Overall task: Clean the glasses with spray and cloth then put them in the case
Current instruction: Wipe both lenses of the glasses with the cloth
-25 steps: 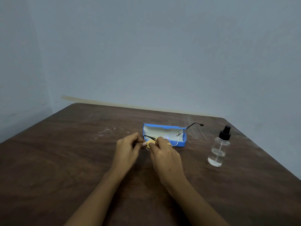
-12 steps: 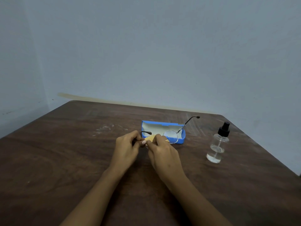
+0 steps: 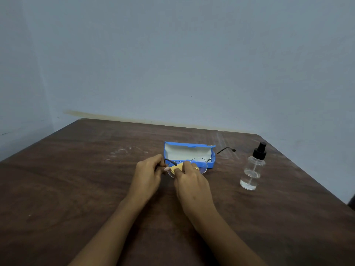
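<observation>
Pinching the glasses (image 3: 200,166) at one end, the left hand (image 3: 148,171) has its fingers (image 3: 159,160) curled round the frame where a dark temple bends off. The right hand (image 3: 192,181) holds a yellow cloth (image 3: 176,167), its fingers (image 3: 187,165) and thumb pressing it on the lens nearer the left hand; a ring (image 3: 196,168) shows on one finger. The glasses sit low over the bench (image 3: 76,179), just in front of the open blue case (image 3: 186,153). I cannot tell whether they touch the wood. The other lens overlaps the case's front edge, and the far temple sticks out past the case's right end. A clear bottle (image 3: 252,167) with a black spray top stands upright to the right, well apart from both hands.
</observation>
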A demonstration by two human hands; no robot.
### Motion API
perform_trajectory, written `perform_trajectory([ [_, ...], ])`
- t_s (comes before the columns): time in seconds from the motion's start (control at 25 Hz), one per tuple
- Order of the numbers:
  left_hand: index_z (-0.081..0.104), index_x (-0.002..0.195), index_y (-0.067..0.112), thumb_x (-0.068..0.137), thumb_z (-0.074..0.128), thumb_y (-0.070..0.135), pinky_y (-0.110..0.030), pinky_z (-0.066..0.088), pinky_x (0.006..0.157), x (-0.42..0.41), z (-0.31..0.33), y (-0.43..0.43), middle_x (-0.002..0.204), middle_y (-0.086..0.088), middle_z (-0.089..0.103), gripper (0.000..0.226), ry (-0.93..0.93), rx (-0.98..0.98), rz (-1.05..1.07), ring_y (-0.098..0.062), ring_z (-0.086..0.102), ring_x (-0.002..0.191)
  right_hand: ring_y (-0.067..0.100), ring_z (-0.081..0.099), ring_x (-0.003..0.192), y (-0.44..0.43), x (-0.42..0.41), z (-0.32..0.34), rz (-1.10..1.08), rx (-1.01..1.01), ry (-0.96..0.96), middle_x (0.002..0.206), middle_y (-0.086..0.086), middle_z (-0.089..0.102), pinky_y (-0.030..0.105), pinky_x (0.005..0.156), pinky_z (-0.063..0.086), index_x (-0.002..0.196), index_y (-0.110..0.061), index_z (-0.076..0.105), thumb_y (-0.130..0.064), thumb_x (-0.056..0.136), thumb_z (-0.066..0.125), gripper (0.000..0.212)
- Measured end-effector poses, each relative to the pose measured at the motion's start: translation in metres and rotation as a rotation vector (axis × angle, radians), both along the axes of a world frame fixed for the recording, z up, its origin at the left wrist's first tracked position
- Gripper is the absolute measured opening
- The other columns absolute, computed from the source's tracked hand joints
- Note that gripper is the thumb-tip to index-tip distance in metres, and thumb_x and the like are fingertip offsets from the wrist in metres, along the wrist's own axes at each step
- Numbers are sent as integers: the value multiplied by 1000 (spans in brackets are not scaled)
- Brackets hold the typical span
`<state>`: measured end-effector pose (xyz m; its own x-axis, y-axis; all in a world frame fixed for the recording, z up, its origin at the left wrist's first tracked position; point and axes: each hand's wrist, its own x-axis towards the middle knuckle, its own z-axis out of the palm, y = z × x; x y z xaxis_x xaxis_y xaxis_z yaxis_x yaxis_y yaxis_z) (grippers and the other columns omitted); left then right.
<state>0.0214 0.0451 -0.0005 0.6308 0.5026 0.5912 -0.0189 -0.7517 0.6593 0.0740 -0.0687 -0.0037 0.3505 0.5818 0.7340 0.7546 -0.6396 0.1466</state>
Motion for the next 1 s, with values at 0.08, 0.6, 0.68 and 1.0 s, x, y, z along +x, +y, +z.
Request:
perform_trajectory([
  [0.08, 53, 65, -3, 73, 60, -4, -27, 41, 60, 1, -2, 0, 66, -16, 66, 10, 2, 45, -30, -32, 61, 67, 9, 57, 48, 3, 1, -1, -30, 14, -5, 55, -3, 57, 18, 36, 37, 53, -22, 66, -28, 33, 89, 31],
  [0.6, 52, 62, -2, 74, 65, -2, -12, 34, 54, -1, 0, 0, 60, -11, 61, 18, -60, 18, 30, -21, 50, 71, 14, 53, 47, 0, 7, -2, 154, 79, -5, 58, -2, 55, 18, 35, 31, 64, -19, 70, -16, 48, 76, 18],
  [0.68, 51, 61, 0, 75, 64, -2, -12, 34, 53, 0, 0, 0, 60, -12, 61, 19, -59, 17, 32, -24, 50, 69, 14, 53, 46, 0, 3, -1, 115, 83, 12, 56, -2, 55, 18, 36, 34, 57, -18, 68, -17, 37, 84, 25],
  [1.0, 53, 65, 2, 70, 50, 5, -29, 41, 61, 0, 0, -5, 65, -11, 63, 7, -35, 118, -74, -17, 51, 67, 12, 57, 51, 5, 7, 0, -4, 182, 97, 61, -2, 57, 17, 38, 38, 60, -18, 67, -25, 48, 90, 27],
])
